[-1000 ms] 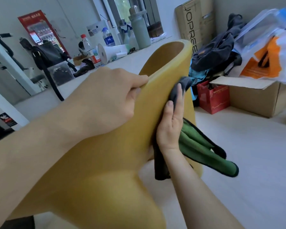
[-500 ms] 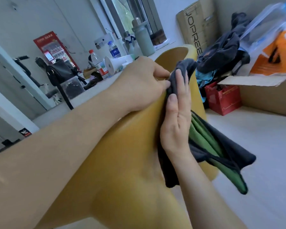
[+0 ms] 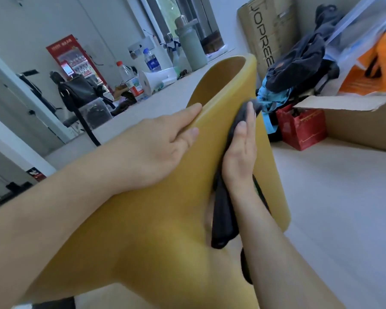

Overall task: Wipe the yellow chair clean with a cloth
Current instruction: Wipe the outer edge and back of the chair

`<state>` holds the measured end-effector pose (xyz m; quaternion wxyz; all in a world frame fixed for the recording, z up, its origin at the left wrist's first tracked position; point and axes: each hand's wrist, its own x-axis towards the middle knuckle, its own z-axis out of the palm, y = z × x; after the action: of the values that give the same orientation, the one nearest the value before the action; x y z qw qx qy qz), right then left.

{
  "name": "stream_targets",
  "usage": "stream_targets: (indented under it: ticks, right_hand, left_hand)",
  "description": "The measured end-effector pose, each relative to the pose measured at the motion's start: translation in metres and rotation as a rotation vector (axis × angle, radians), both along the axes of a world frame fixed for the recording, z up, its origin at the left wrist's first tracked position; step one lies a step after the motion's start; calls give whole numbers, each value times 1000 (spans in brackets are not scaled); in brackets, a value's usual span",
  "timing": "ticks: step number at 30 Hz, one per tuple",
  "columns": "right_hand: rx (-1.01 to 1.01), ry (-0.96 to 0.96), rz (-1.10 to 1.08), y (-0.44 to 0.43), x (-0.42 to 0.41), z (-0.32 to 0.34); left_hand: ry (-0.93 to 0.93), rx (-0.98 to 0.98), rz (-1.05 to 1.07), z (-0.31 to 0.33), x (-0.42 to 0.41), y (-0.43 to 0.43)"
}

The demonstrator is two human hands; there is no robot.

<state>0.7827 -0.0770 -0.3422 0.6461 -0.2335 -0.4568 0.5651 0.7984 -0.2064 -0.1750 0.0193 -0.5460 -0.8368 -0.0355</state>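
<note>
The smooth yellow curved chair (image 3: 156,230) fills the centre and bottom of the frame. At mid-frame the left grip (image 3: 165,148) clasps its rim, with the thumb on the near face. Just right of it the right grip (image 3: 241,152), flat and unclenched, presses the dark grey soft cloth (image 3: 223,219) against the chair; the cloth's tail hangs below the wrist. A brown cardboard box (image 3: 354,126) sits at the right edge.
</note>
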Motion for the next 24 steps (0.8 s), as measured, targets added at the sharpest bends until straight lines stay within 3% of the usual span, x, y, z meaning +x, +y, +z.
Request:
stream_targets:
  ticks: [2, 4, 6, 10, 12, 14, 17, 18, 21, 24]
  right_hand:
    - [-359, 14, 210, -14, -3, -34]
    - [-475, 28, 299, -54, 0, -52]
    - [-376, 62, 228, -80, 5, -40]
    - [98, 125, 53, -69, 21, 26]
    - [225, 165, -12, -56, 24, 36]
    - [127, 187, -16, -28, 21, 30]
    - [-184, 183, 63, -11, 26, 18]
    - [-184, 196, 72, -23, 30, 17]
    - [123, 195, 25, -92, 42, 31]
    - [291, 117, -63, -76, 38, 46]
  left_hand:
    - [79, -14, 35, -3, 6, -1]
    - [159, 13, 15, -5, 10, 1]
    - [131, 44, 10, -7, 9, 4]
    - [90, 107, -35, -4, 6, 17]
    - [89, 112, -66, -5, 7, 29]
    - [93, 107, -42, -4, 12, 45]
    - [47, 69, -24, 2, 18, 57]
    - [7, 59, -37, 4, 16, 58]
    - [-164, 102, -49, 10, 10, 49]
    - [-257, 186, -83, 7, 9, 33]
